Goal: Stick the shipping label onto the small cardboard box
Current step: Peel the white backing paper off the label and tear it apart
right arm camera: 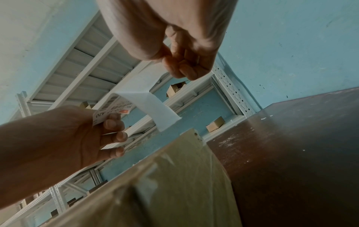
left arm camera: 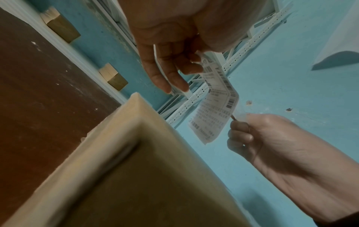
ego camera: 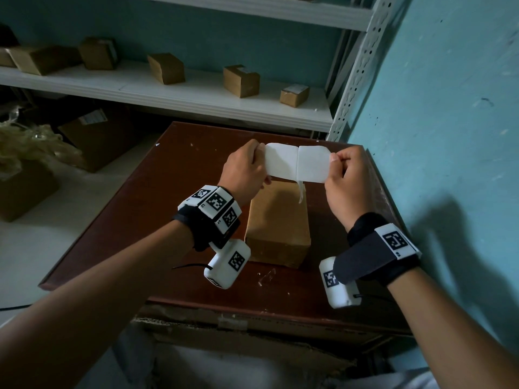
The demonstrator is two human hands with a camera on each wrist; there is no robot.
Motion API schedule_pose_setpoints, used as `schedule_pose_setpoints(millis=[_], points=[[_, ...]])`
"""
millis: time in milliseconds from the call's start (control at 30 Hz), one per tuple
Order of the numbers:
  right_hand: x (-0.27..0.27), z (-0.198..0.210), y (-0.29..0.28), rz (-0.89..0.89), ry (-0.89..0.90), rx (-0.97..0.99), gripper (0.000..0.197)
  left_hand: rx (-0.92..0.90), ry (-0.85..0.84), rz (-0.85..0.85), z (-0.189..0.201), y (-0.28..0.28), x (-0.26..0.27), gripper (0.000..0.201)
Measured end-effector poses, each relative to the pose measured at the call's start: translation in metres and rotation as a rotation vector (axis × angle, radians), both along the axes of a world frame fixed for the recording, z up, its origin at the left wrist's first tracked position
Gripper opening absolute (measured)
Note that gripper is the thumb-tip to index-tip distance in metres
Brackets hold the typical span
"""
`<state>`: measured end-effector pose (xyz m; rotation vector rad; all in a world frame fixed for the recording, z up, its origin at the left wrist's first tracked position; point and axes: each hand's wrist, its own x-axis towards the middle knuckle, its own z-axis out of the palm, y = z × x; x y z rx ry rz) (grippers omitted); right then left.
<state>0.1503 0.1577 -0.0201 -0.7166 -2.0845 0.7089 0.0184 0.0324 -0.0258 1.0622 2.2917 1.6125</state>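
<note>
Label (ego camera: pixel 297 163) pinched between left hand (ego camera: pixel 243 170) and right hand (ego camera: pixel 346 181) above box (ego camera: pixel 278 228) on brown table (ego camera: pixel 157 209)

We've got a dark brown wooden table (ego camera: pixel 323 279) shoved into the corner, scuffed with white flecks, and one small cardboard box (ego camera: pixel 278 223) sitting right on it. Behind it, a white shelf (ego camera: pixel 168 94) carries several more cardboard boxes (ego camera: pixel 241 80).

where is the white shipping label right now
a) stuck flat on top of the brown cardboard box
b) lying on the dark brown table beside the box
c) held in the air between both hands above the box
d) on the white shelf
c: the white shipping label is stretched between the left hand and the right hand, each pinching one end, above the brown cardboard box and not touching it.
</note>
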Motion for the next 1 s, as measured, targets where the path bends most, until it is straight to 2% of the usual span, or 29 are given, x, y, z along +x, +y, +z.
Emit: schedule_pose_setpoints(millis=[367,533,700,1000], points=[[-0.0005,-0.0013,0.0023,-0.011,-0.002,-0.037,0.005,0.005,0.016,0.012,0.0000,0.0002,-0.0016,0.022],[0.0008,-0.0010,0.0035,-0.035,-0.020,-0.036,0.014,0.010,0.008,0.025,-0.0019,0.0002,-0.0051,0.024],[0.0027,0.0004,0.0031,-0.042,-0.025,-0.032,0.008,0.007,0.016,0.025,-0.0030,0.0002,-0.0052,0.025],[0.0042,0.0025,0.0028,-0.033,-0.016,-0.031,0.012,0.008,-0.008,0.028,-0.0019,0.0003,-0.0057,0.026]])
